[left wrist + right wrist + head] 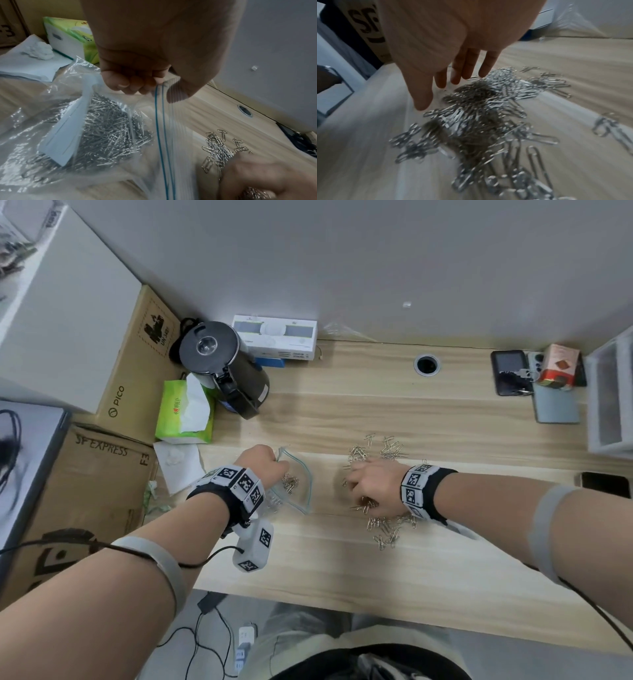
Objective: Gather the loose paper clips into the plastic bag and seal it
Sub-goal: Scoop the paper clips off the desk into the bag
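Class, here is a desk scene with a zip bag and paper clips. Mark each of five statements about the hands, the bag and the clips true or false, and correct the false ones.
1. The left hand pinches the plastic zip bag at its blue-striped opening. True.
2. The bag holds no paper clips yet. False: a heap of clips shows through the plastic.
3. The right hand has straight fingers over the loose paper clips on the wooden desk. True.
4. The bag is sealed. False: its mouth gapes open in the head view.
5. The loose clips lie left of the bag. False: they lie to its right, under the right hand.
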### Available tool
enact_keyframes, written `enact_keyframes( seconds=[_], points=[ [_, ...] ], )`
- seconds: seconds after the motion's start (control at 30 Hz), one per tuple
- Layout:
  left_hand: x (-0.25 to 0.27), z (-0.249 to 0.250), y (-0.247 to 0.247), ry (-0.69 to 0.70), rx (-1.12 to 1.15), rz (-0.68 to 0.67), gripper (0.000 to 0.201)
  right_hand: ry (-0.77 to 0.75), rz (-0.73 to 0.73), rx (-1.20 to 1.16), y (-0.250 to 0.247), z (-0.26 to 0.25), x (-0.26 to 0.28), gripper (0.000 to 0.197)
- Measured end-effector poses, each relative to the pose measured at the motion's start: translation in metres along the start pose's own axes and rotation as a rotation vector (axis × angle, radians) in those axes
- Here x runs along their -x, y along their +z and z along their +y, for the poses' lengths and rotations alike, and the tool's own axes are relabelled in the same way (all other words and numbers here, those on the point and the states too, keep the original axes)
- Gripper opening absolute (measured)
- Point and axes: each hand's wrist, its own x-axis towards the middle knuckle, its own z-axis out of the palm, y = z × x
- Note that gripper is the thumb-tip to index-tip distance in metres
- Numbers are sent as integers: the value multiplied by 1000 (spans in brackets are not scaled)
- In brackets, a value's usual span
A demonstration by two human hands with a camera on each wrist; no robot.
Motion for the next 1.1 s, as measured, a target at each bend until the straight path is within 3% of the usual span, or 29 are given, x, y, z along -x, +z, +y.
enact_keyframes(
  seconds=[0.17,0.37,0.57,0.63,0.77,0.83,0.97,1.1],
  points=[
    [1,13,1,-13,-50,-39,22,-126,-147,21,19,-24,0,36],
    [3,18,1,2,-88,-52,22,-81,-169,61,26,-19,3,11],
    [4,22,2,-7,-103,-54,21,13,-61,-3,7,6,11,13],
    [4,22,1,-7,-115,-49,19,73,4,-37,2,12,12,41],
    [3,22,0,-13,-108,-46,19,270,-42,-4,-5,22,12,128],
    [1,20,1,-15,-106,-50,20,311,-125,46,-4,22,9,143],
    [-1,18,2,-15,-99,-52,22,305,-151,32,2,24,1,131],
    [-1,19,2,-5,-92,-62,21,260,-88,-52,3,29,-1,100]
  ],
)
